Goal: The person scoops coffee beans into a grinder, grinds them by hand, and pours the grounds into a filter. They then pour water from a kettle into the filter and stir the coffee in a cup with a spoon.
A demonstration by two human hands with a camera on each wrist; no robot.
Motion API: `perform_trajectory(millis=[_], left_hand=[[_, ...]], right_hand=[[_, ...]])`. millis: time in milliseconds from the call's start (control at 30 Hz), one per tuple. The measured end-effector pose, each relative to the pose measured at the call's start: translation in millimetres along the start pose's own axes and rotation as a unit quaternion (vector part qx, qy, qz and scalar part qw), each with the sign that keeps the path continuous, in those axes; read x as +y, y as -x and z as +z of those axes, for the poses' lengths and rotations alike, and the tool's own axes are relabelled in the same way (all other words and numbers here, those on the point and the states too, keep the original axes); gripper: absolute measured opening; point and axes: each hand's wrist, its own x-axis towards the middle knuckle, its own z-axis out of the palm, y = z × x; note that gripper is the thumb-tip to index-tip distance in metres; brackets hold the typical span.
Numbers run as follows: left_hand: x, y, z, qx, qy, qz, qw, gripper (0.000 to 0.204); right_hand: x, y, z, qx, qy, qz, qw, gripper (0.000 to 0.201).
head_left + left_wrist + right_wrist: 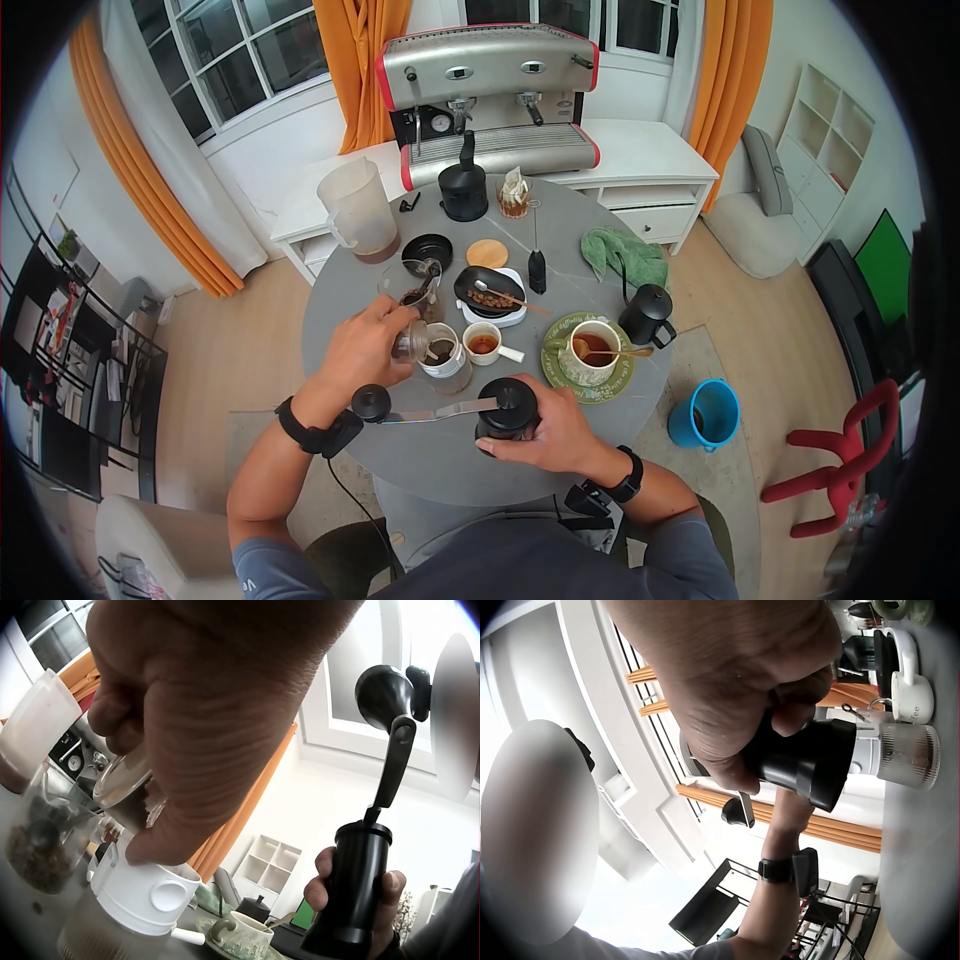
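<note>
My left hand [362, 345] holds a small clear glass container [409, 343] tilted at the mouth of a jar [449, 374]. In the left wrist view, the thumb of this hand [202, 727] touches the jar's white collar [142, 894], and the glass [124, 787] leans over it. Dark contents show inside the jar's mouth. My right hand [556, 432] grips a black hand grinder [512, 408] near the table's front; its crank points left. In the right wrist view, the right hand's [735, 690] fingers curl round the grinder [821, 761].
A white cup of brown liquid [483, 344] stands right of the jar. Behind are a black dish of beans [488, 292] and a glass server [405, 285]. To the right, a larger cup [594, 352] sits on a green plate [562, 377], beside a black pot [648, 315].
</note>
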Motion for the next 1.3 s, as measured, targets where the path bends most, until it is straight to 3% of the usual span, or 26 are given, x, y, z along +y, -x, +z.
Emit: perform_trajectory(millis=[67,133,167,233,267,333,400,467,500,567,600,667,767,900,1100,1167,1267,1300], left_hand=[[-4.9,3.0,2.1,0.002,0.009,-0.003,1.000,0.059],[-14.6,11.3,8.3,0.113,0.096,0.047,0.988,0.057],[-18.8,17.6,13.0,0.113,0.095,0.049,0.988,0.057],[-24.6,37.0,28.5,0.198,0.258,-0.034,0.945,0.058],[-26.5,46.9,38.6,0.197,0.258,-0.034,0.945,0.058],[-28.4,68.8,55.9,0.167,0.481,-0.125,0.852,0.061],[-18.6,84.7,65.0,0.140,0.483,-0.099,0.859,0.065],[0.0,96.1,82.8,0.020,0.533,-0.148,0.833,0.063],[10.4,94.4,88.8,0.022,0.535,-0.150,0.831,0.063],[31.4,88.8,99.9,-0.044,0.593,-0.067,0.801,0.064],[38.3,86.5,105.6,-0.044,0.595,-0.067,0.800,0.064],[47.6,81.2,119.1,-0.099,0.655,-0.089,0.744,0.067],[54.1,68.6,135.4,-0.106,0.687,-0.071,0.715,0.070],[56.8,56.2,135.8,-0.118,0.699,-0.046,0.703,0.072],[48.0,43.9,126.4,-0.231,0.663,0.008,0.712,0.073],[50.9,44.2,116.0,-0.256,0.698,-0.002,0.668,0.064],[39.3,50.5,123.7,-0.311,0.655,0.002,0.688,0.067],[39.9,52.5,124.8,-0.293,0.652,0.011,0.699,0.066]], right_hand=[[2.2,0.1,0.2,0.006,-0.004,-0.003,1.000,0.056],[3.7,-0.2,-1.4,0.010,-0.008,-0.007,1.000,0.056],[4.5,-0.3,-4.2,0.008,0.000,0.000,1.000,0.056],[6.4,0.0,-8.6,0.006,0.008,0.008,1.000,0.055],[7.5,-0.8,-10.2,0.011,0.009,0.012,1.000,0.054],[6.8,-2.9,-13.6,0.012,0.009,0.018,1.000,0.053],[1.9,-7.5,-18.1,-0.014,0.016,0.030,0.999,0.058],[2.4,-12.6,-16.6,-0.029,0.014,0.035,0.999,0.059],[4.6,-15.0,-13.1,-0.008,-0.024,0.037,0.999,0.055],[7.9,-18.3,-10.2,0.011,-0.060,0.036,0.997,0.049],[6.7,-19.4,-10.1,0.011,-0.059,0.038,0.997,0.049],[3.7,-20.8,-9.5,-0.003,-0.014,0.020,1.000,0.049],[4.4,-21.5,-8.5,-0.012,-0.018,0.008,1.000,0.050],[10.8,-23.2,-10.4,-0.022,-0.015,-0.007,1.000,0.052],[5.4,-29.3,-15.8,-0.100,0.022,0.003,0.995,0.056],[10.5,-30.4,-14.9,-0.134,-0.001,-0.034,0.990,0.058],[6.8,-27.7,-14.2,-0.169,0.010,-0.039,0.985,0.059],[2.9,-27.0,-15.9,-0.185,0.009,-0.003,0.983,0.059]])
